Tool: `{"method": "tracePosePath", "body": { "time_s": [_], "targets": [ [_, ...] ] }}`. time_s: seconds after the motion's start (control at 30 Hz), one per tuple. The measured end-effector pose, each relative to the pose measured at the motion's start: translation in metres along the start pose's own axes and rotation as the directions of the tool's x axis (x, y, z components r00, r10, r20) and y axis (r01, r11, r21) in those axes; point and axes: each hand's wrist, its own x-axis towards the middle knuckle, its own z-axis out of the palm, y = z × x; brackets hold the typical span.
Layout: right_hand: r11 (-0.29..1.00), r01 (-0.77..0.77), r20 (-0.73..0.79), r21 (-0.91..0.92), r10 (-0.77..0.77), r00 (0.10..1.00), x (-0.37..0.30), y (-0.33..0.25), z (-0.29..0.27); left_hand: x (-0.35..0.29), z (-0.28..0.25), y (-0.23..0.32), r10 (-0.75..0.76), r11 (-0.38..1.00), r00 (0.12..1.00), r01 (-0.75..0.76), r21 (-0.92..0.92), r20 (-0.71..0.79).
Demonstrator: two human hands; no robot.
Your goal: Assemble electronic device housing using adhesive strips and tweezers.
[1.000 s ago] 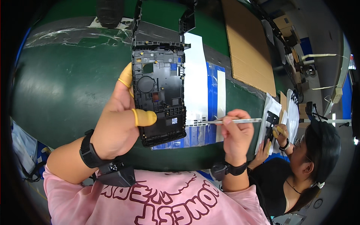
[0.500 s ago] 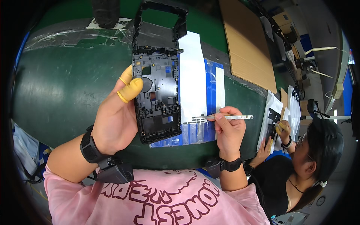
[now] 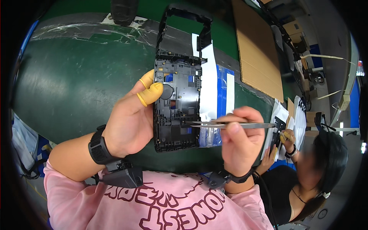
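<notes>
My left hand (image 3: 128, 122) grips a black plastic housing (image 3: 172, 142) by its left side, holding it raised over the table. Yellow finger cots (image 3: 150, 94) cover its thumb and a finger. The housing has an open frame at its far end and ribs, posts and cut-outs inside. In my right hand (image 3: 243, 145) is a pair of metal tweezers (image 3: 258, 125), pinched from the right. Their tips reach over the housing's lower part; whether they hold a small piece, I cannot make out. A white sheet (image 3: 208, 86) lies partly hidden behind the housing, on a blue-taped patch (image 3: 221, 92).
The table has a green mat (image 3: 84, 84). Brown cardboard (image 3: 258, 53) lies at the far right, and a dark upright object (image 3: 124, 11) stands at the far left. On the right, a co-worker (image 3: 283, 188) handles a black part (image 3: 279, 130) on white sheets.
The tweezers have left the small black strips on the white sheet and come up over the housing. In the picture, the housing and my left hand sit farther right, covering the sheet's near end.
</notes>
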Motion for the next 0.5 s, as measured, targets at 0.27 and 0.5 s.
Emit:
{"method": "tracePosePath", "body": {
  "time_s": [0.27, 0.5],
  "targets": [
    [0.996, -0.031, 0.049, 0.078, 0.027, 0.998, 0.015, 0.015, 0.026, -0.002, -0.001, 0.001, 0.002, 0.999, 1.000, -0.001, -0.047, 0.024],
    [0.995, -0.033, 0.040, 0.099, 0.029, 0.999, 0.016, 0.018, 0.030, -0.003, 0.000, 0.003, -0.002, 0.999, 0.999, 0.003, -0.046, 0.032]
  ]
}}
